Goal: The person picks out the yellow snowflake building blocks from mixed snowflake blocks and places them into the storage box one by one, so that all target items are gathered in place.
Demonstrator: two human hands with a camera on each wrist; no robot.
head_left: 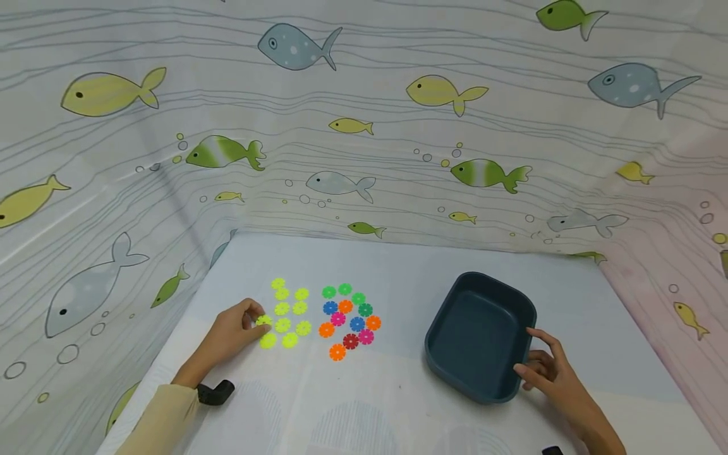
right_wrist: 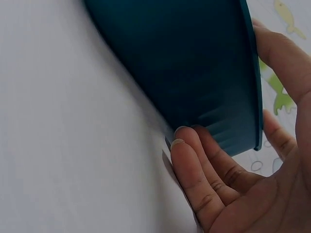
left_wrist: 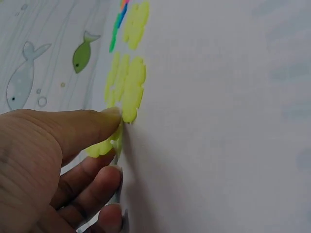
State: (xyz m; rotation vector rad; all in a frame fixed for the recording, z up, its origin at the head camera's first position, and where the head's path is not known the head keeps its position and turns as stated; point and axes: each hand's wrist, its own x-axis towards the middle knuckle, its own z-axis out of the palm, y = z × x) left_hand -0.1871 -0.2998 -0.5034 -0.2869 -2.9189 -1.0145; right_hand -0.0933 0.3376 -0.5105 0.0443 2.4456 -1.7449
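My left hand (head_left: pixel 230 330) is at the left edge of a group of yellow notched plastic discs (head_left: pixel 282 309). Thumb and forefinger pinch a yellow disc (left_wrist: pixel 99 148), low over the white surface. My right hand (head_left: pixel 556 373) grips the right side of a dark blue rectangular bin (head_left: pixel 471 335), thumb at the rim and fingers against the outer wall. In the right wrist view, fingertips (right_wrist: pixel 186 158) meet the bin's side (right_wrist: pixel 194 73) near its base. Nothing lies inside the bin.
Right of the yellow discs lies a mixed cluster of notched discs: green (head_left: pixel 345 289), orange (head_left: pixel 327 330), blue (head_left: pixel 357 323), pink (head_left: pixel 366 336) and dark red (head_left: pixel 351 341). A fish-printed curtain (head_left: pixel 392 158) rises behind and beside the white table (head_left: pixel 398 404).
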